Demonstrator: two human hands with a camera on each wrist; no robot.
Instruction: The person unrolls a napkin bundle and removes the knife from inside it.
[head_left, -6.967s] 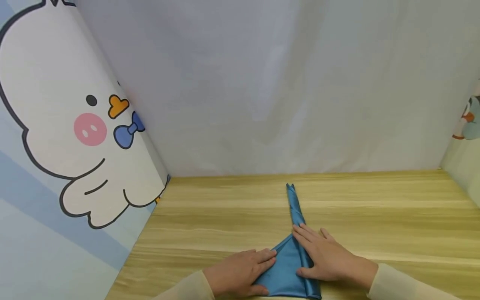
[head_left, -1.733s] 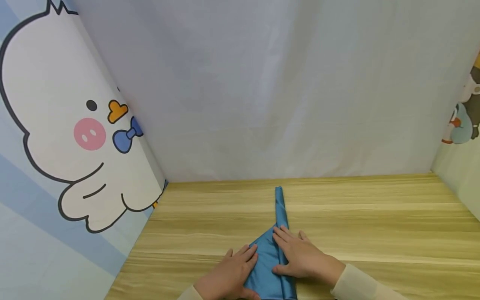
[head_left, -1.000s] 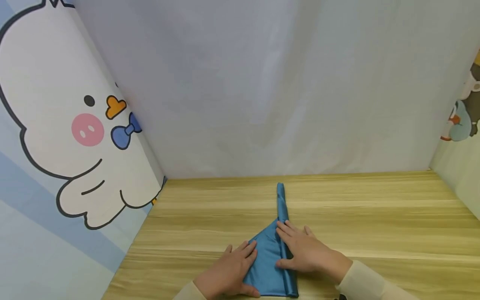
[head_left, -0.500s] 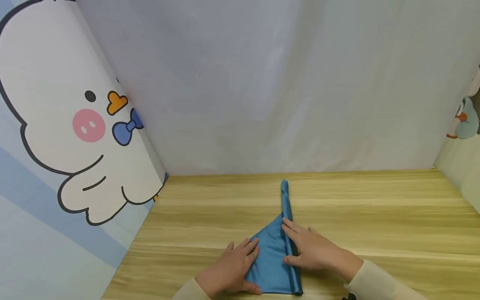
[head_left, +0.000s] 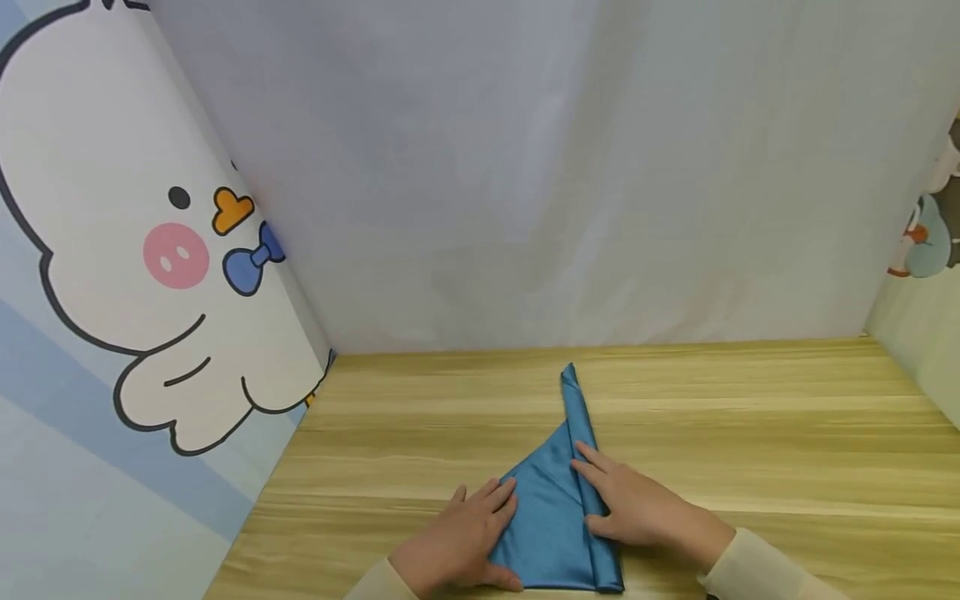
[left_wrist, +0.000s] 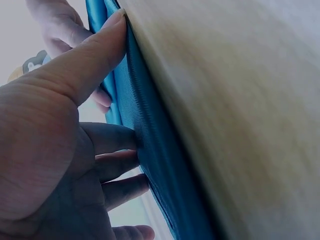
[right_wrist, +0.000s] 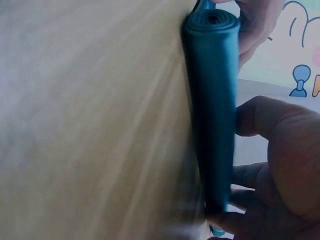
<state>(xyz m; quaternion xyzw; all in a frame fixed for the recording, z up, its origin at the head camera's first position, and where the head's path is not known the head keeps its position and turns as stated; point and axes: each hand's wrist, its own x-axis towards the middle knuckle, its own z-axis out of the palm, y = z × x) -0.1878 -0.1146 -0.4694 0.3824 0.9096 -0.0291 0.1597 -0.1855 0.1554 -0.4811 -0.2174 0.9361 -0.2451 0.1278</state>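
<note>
A shiny blue cloth (head_left: 543,533) lies on the table, flat on its left side and rolled along its right side. The narrow roll (head_left: 579,408) runs away from me and ends in a pointed tip beyond the flat part. My left hand (head_left: 463,537) rests on the cloth's left edge with extended fingers. On the roll's near half lies my right hand (head_left: 637,504), fingertips and thumb touching it without wrapping round. In the right wrist view, spiral layers show at the end of the roll (right_wrist: 212,100). The left wrist view shows thumb and fingertips against the cloth (left_wrist: 150,135).
The wood-grain table (head_left: 750,433) reaches back to a plain pale curtain-like backdrop (head_left: 562,167). A panel printed with a white cartoon bird (head_left: 112,208) stands along the left side. Another printed panel (head_left: 930,242) borders the right.
Over the last half second the roll has shifted slightly right and loosened, its far tip now pointed. My right hand has moved a little right with it. The left hand stays in place.
</note>
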